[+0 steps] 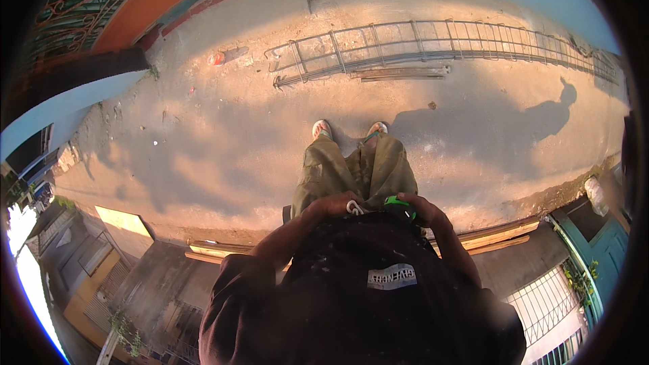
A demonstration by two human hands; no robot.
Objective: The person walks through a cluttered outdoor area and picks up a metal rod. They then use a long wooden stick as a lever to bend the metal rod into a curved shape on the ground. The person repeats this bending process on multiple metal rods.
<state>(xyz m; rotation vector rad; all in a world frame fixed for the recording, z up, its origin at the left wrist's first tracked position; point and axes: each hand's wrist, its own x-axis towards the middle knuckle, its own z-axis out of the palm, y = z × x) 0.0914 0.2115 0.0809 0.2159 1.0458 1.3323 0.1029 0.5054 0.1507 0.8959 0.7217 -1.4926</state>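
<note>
Both my hands are at my waist, in front of my black shirt and above my olive trousers. My left hand [338, 204] is closed on a white looped cord [355, 208], which curls out by the fingertips. A compact green and black tape measure [400, 207] is gripped in my right hand [422, 209], its lower part against the shirt. The palms and some fingers are hidden from above. A small gap of shirt and trouser cloth separates the two held things.
Ahead of my sandalled feet, a long rebar cage [378, 44] lies across the ground, with several thin bars [402, 74] beside it. An orange-red object [216, 59] lies far left. Wooden planks [493, 235] run behind me. A teal door [605, 257] stands at right.
</note>
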